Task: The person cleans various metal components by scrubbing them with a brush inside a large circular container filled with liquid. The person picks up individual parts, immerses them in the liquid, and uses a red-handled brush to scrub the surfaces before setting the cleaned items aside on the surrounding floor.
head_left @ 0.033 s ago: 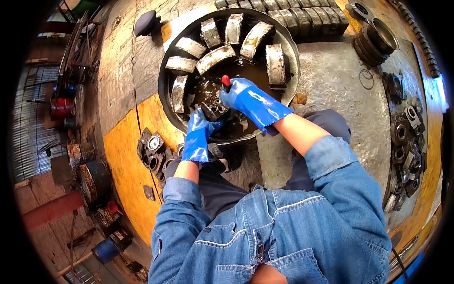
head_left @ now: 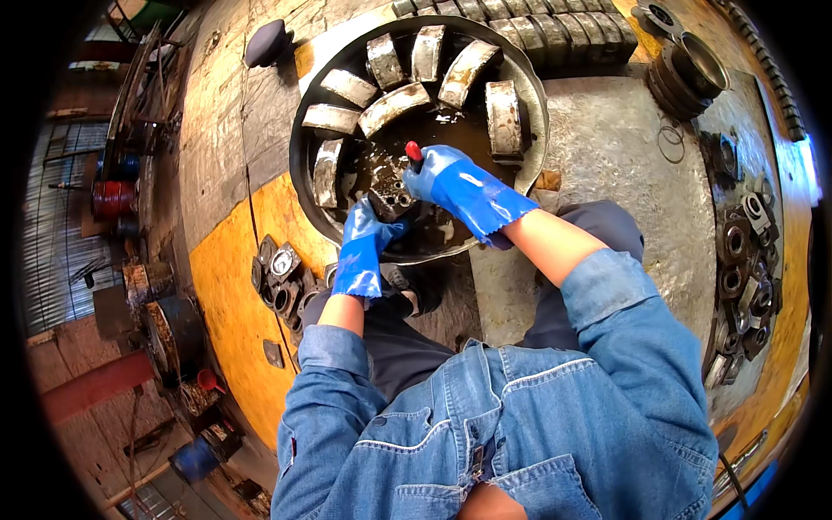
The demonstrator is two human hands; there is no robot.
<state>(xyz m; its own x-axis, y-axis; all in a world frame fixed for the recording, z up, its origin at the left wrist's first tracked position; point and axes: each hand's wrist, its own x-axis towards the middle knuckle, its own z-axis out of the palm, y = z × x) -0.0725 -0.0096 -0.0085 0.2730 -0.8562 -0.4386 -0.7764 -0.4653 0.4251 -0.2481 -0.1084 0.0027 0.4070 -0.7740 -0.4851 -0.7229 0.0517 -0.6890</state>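
Our left grip (head_left: 371,230) pinches the part (head_left: 390,196) low in the pan (head_left: 541,113), likely so drips stay in; our right grip (head_left: 436,173) wraps the red handle (head_left: 413,151)

room: liquid (head_left: 455,128) beyond right hand (head_left: 435,171) | obstacles: curved blocks (head_left: 394,107) left, far, right; basin rim (head_left: 539,108)

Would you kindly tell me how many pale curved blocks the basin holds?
8 blocks in the basin: one at left, two upper left, three across the top, one inside that arc, one at right. More may be hidden beneath the liquid.
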